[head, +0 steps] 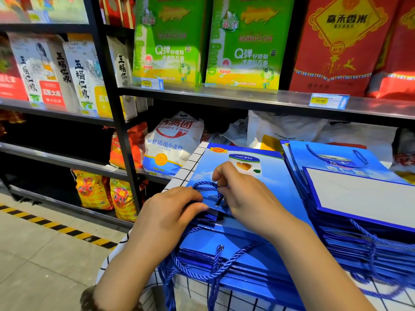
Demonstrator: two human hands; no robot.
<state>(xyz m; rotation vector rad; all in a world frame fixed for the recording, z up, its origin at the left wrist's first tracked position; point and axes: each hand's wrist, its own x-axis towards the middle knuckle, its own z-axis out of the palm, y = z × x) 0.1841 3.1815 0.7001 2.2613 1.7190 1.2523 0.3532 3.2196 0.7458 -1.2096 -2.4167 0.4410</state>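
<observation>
Blue paper bag (pixel 269 176) lies flat atop a stack (pixel 235 261) near the table's (pixel 190 162) left edge. At the eyelet, the right hand (pixel 242 196) has its grip pinched on the rope handle (pixel 203 185). The left hand (pixel 170 212) has its grip clamped on the bag's rim. Step judged: fitting the handle. Next move calls for a steady pull through the hole.

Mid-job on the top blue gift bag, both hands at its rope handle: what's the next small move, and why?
Probably draw the rope handle through the hole with the right hand while the left hand steadies the gift bag's top edge. The right hand pinches the cord just where it enters the hole, and its loop lies slack on the bag.
</observation>
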